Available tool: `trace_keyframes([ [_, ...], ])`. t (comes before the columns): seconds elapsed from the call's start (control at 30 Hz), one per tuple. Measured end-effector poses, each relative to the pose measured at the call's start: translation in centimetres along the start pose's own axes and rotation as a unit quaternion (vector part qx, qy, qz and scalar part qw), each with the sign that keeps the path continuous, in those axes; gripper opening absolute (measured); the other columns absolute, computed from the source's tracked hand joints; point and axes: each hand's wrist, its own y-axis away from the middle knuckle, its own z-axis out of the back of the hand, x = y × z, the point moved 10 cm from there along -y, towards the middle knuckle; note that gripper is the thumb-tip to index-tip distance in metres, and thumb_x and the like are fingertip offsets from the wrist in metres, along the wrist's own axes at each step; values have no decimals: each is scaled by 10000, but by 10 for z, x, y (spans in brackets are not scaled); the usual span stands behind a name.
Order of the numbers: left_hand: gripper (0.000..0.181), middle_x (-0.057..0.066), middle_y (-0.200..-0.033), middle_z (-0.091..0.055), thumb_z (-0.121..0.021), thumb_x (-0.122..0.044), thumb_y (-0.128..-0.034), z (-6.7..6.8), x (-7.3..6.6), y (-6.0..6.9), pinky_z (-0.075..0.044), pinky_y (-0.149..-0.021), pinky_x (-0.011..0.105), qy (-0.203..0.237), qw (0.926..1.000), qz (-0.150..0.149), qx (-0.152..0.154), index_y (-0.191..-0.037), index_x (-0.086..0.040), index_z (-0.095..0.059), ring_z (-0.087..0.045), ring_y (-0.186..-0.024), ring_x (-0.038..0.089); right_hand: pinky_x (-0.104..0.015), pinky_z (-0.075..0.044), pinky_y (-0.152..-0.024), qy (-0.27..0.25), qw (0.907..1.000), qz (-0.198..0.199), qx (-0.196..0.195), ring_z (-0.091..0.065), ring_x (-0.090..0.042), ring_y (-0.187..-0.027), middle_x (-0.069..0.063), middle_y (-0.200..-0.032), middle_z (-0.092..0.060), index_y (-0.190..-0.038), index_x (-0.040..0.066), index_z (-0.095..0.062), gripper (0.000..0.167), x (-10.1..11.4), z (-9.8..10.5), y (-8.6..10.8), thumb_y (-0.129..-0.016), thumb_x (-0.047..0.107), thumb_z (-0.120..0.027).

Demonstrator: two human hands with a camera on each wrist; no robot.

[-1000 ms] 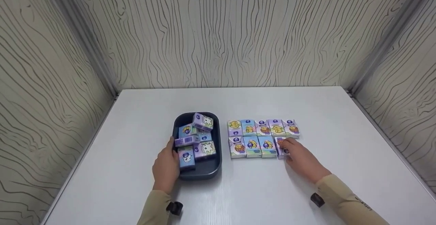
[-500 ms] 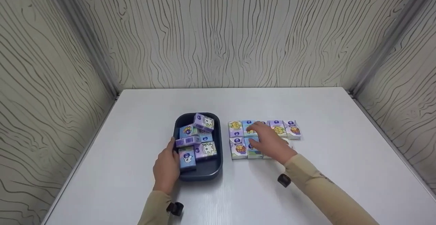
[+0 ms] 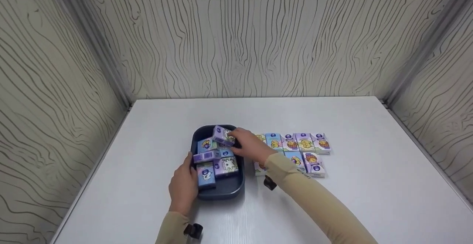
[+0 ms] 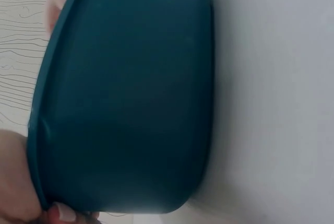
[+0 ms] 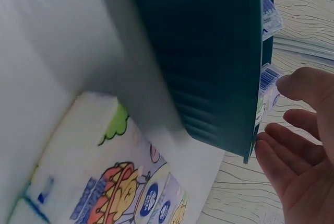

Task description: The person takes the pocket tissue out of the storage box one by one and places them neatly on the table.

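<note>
In the head view my left hand [image 3: 183,188] grips the left rim of a dark blue plastic tub [image 3: 231,196]; the left wrist view shows the tub's side wall [image 4: 130,93] with fingers hooked over its rim. My right hand [image 3: 251,145] is over the tub's right rim, at a purple tissue packet [image 3: 221,135] lying tilted on top of the pile. From the right wrist view, its fingers [image 5: 284,153] are spread and only loosely bent beside that packet. Several more packets, among them a blue one [image 3: 206,175], lie jumbled in the tub.
Right of the tub, tissue packets stand in two rows on the white table [image 3: 147,144]; a back-row packet [image 3: 305,142] and the front row's right-end packet [image 3: 314,164] show, while my right arm covers part of the front row. A patterned panel [image 3: 236,51] rises behind.
My right hand has let go of the packet at the front row's right end and moved left across the rows to the tub. The left hand keeps its hold on the tub.
</note>
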Motion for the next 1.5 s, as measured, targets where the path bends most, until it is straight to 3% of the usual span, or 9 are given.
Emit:
trace_keyframes([
  [0.1, 479, 177, -1325, -550, -495, -106, -976, -1, 0, 1, -490, -826, 503, -68, 9999, 58, 50, -1449, -84, -419, -592, -1091, 363, -379, -379, -1023, 225, 9994, -191, 185, -473, -256, -1249, -131, -1367, -479, -1395, 50, -461, 528, 2, -9, -6, -920, 200, -636],
  [0.23, 477, 204, -1239, -601, -512, -94, -964, 1, -3, 0, -506, -652, 457, -172, 9998, -12, -24, -1434, -67, -438, -642, -803, 294, -385, -348, -1048, 523, 9985, -63, 169, -442, -281, -1279, -160, -1390, -458, -1395, 23, -449, 538, 9, -12, -11, -919, 187, -638],
  [0.37, 475, 218, -1136, -641, -521, -80, -953, 4, -5, -1, -444, -528, 404, -270, 9996, -63, -67, -1422, -52, -449, -531, -614, 207, -387, -328, -1061, 656, 9977, -10, 178, -405, -298, -1294, -181, -1385, -449, -1408, 6, -423, 566, 13, -16, -13, -913, 176, -637],
  [0.67, 479, 219, -1150, -637, -515, -88, -959, 0, -6, -3, -496, -621, 464, -196, 9997, -109, -57, -1428, -40, -431, -637, -756, 263, -391, -412, -977, 1068, 9940, -196, -104, -439, -275, -1193, -180, -1319, -413, -1425, 0, -409, 609, 6, -19, -17, -911, 216, -654],
  [0.83, 483, 213, -1156, -637, -528, -86, -954, 0, -1, -1, -502, -646, 473, -259, 9996, -64, -79, -1425, -37, -434, -651, -805, 287, -415, -306, -1074, 1296, 9916, -46, -7, -341, -360, -1337, -259, -1442, -347, -1412, -15, -402, 600, 10, -28, -15, -921, 235, -641],
  [0.93, 482, 220, -1144, -639, -530, -88, -953, 1, -1, -1, -502, -649, 480, -310, 9994, -100, -118, -1422, -28, -435, -653, -822, 302, -393, -285, -1087, 1328, 9911, 81, 29, -352, -334, -1341, -239, -1429, -388, -1406, -9, -392, 603, 12, -31, -15, -920, 238, -648],
  [1.17, 472, 218, -1055, -661, -529, -77, -946, 6, -5, -1, -488, -592, 479, -391, 9985, -246, -304, -1409, -25, -450, -644, -752, 311, -329, -453, -915, 1063, 9936, 308, -208, -535, -198, -1068, -96, -1178, -515, -1302, 75, -462, 488, 14, -26, -16, -880, 161, -693],
  [1.33, 466, 218, -1023, -667, -540, -59, -937, 7, -7, 1, -480, -555, 474, -475, 9977, -307, -384, -1393, -15, -458, -644, -712, 317, -315, -476, -878, 653, 9973, 316, -100, -560, -168, -1011, -77, -1179, -492, -1339, 94, -442, 544, 14, -25, -13, -866, 157, -702],
  [1.5, 403, 226, -1085, -653, -533, -79, -948, 5, -6, 0, -506, -658, 515, -421, 9985, -184, -308, -1339, 9, -491, -657, -861, 378, -315, -479, -851, 93, 9996, 237, -132, -551, -150, -974, -48, -1174, -490, -1318, 131, -469, 549, 13, -20, -9, -830, 114, -719],
])
